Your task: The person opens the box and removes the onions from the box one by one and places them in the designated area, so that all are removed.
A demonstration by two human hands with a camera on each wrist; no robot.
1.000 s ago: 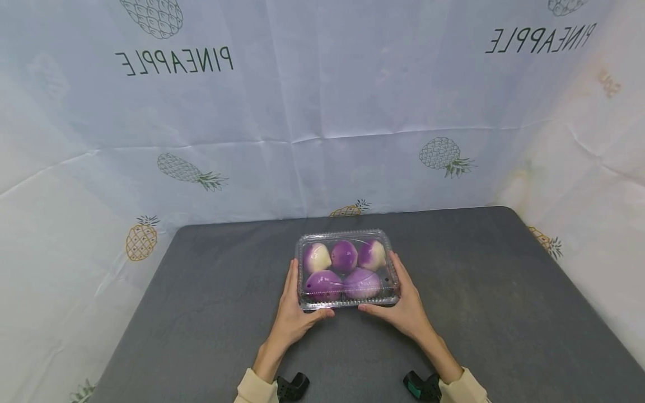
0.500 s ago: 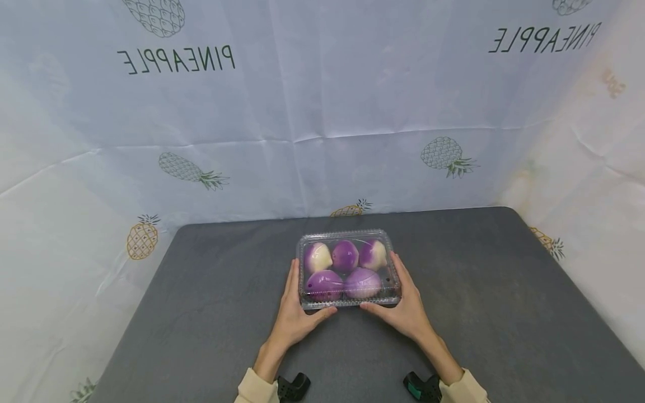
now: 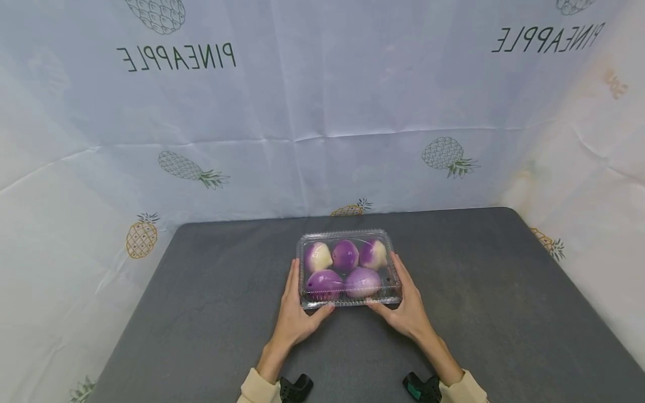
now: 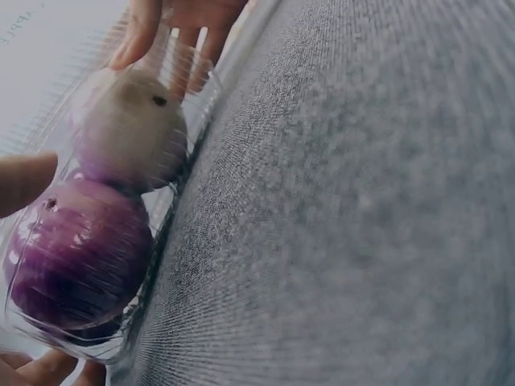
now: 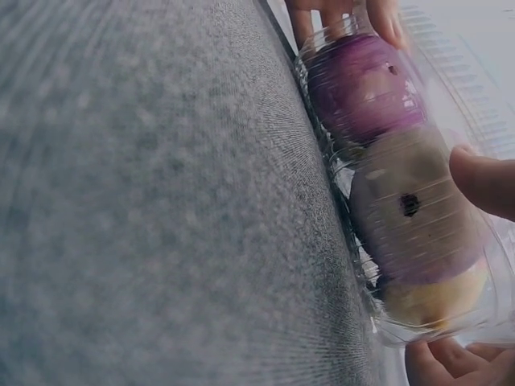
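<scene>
Box (image 3: 347,303), clear plastic, sits at mid-table towards the far edge, its long side facing the person. Nearest are two cream cuffs, the left (image 3: 259,387) and the right (image 3: 463,387), each beside a black wrist unit; the right unit (image 3: 422,386) has a green patch. Ahead of them, the left hand (image 3: 293,318) grips the box's near left corner, fingers along the left wall and thumb on the near side. The right hand (image 3: 408,312) mirrors it at the near right corner. Each has finger and thumb parted only by the corner they hold, and the two thumbs are apart. Inside the box are five shiny rounds. In the near row lie two, a purple one (image 3: 325,285) and a paler one (image 3: 363,282); in the far row, a purple one (image 3: 345,256) stands between two that are part cream. Beneath is the dark grey table (image 3: 201,313). Beyond hangs a pale cloth (image 3: 353,101) printed with pineapples (image 3: 442,154) and the word PINEAPPLE (image 3: 176,57) reversed.
</scene>
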